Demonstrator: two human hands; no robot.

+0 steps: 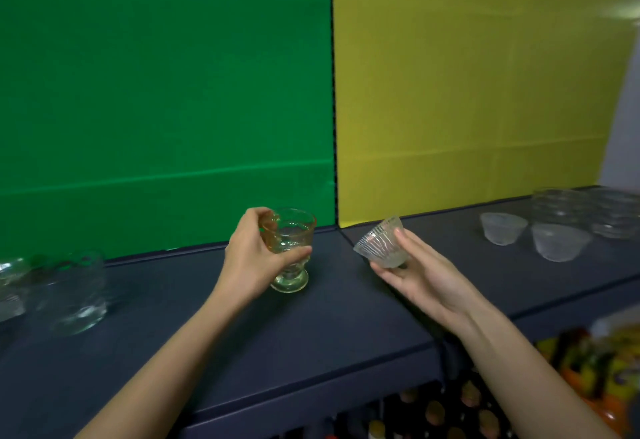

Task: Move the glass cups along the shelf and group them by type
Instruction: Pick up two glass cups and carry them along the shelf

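Your left hand (251, 258) grips footed glass (290, 248), upright, mid-shelf (329, 320); right hand (422, 275) holds ribbed cup (381, 242), tilted.

I see a dark blue shelf (311, 327) running left to right in front of a green and a yellow back panel. At its far left stand two clear glasses (74, 294), blurred, one cut off by the frame edge. At the right end sit two small frosted glass cups (503, 228), just beside each other, with stacks of clear glass bowls (562, 208) behind them. I cannot tell whether the footed glass (291, 251) near the middle touches the shelf.
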